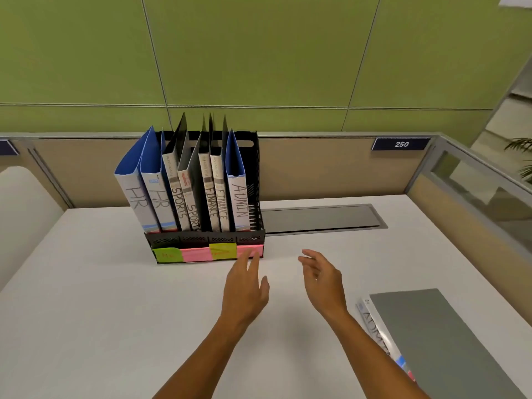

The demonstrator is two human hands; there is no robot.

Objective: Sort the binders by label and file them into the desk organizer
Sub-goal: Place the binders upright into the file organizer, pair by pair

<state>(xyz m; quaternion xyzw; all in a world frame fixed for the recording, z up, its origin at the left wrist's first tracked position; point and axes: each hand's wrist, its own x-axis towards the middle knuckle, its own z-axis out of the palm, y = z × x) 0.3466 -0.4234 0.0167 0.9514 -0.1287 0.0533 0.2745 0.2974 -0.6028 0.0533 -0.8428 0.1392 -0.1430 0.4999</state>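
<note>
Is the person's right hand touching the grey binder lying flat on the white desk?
Apart. The head view shows bare desk between the right hand and the grey binder.

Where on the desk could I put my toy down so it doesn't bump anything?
The desk left of the left hand, in front of the organizer, is bare. So is the patch between the grey cable cover and the flat grey binder. It is crowded inside the organizer and around both hands, right hand included.

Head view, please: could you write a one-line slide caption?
Both open hands hover before the desk organizer; one grey ADMIN binder remains unfiled.
</note>
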